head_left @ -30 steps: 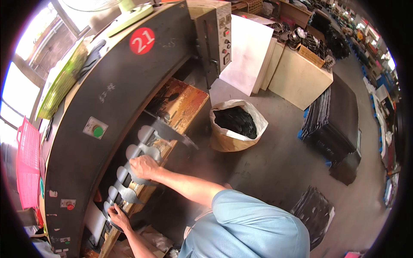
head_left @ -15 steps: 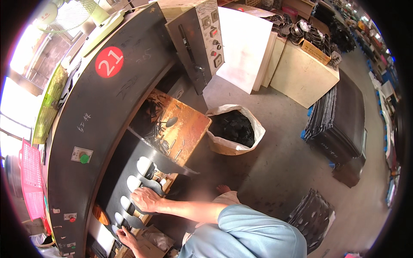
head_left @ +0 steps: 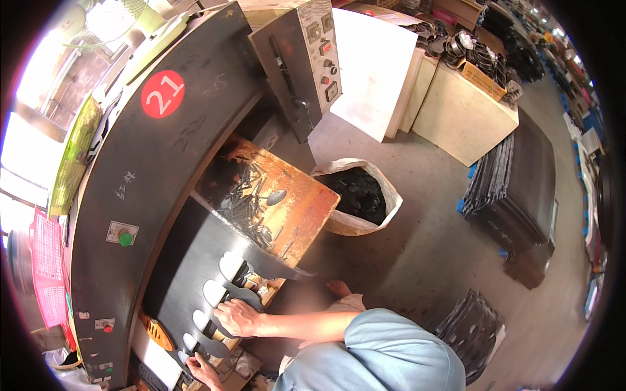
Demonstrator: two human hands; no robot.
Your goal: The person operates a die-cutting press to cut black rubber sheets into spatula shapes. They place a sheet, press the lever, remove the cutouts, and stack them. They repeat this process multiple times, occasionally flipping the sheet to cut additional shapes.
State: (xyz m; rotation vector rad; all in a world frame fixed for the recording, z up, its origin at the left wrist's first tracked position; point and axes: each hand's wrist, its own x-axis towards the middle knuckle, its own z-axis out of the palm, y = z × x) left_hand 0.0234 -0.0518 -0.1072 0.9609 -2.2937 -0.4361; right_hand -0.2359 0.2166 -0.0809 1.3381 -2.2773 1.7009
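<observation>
A black rubber-like sheet (head_left: pixel 189 238) lies partly under the dark machine, on a worn wooden board (head_left: pixel 306 202). Rounded, sole-shaped holes run in a row along its near edge, leaving wavy tongues between them. My right hand (head_left: pixel 238 318) has its fingers curled over this edge beside a middle hole, gripping it. Lower down, my left hand (head_left: pixel 203 371) pinches the same edge by the lowest holes. My palms hide the fingertips' undersides. Narrow black offcuts (head_left: pixel 244 202) and an oval piece (head_left: pixel 276 197) are scattered over the board.
The curved machine beam (head_left: pixel 189 143) carries a green button (head_left: pixel 126 239) and a red button (head_left: pixel 108 328). An open white sack (head_left: pixel 391 189) of black scraps stands beside the board. Stacked dark sheets (head_left: pixel 521 189) are at right, and a control panel (head_left: pixel 324 58) is at the top.
The board and the black sheet have slid outward from the machine, rightward and slightly down. Both hands moved along with the sheet's edge, and more offcuts now show on the board.
</observation>
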